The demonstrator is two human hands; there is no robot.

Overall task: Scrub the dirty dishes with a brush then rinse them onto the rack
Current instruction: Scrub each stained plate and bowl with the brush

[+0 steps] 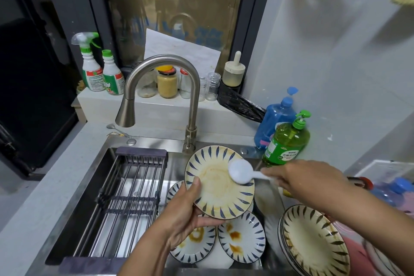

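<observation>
the job is looking barely begun: the rack (125, 188) at centre left is sitting bare over the sink (266, 195), and no plate is showing clean. the left hand (181, 215), low in the middle of the frame, is gripping a plate (218, 186) by its lower rim, thumb curled onto the face, tilting it up above the sink. the right hand (300, 180), at centre right, is closing its grip round the white plastic handle of the brush (240, 171), whose round head is pressing on the plate's right side. the plate is glazed, round, blue-dashed at the rim, smeared with thin yellow grease. two sauce-stained plates (240, 236) are waiting below it, and a stack (313, 242) is leaning at lower right. the tap (156, 87) is not running, so rinsing is seeming some way off.
</observation>
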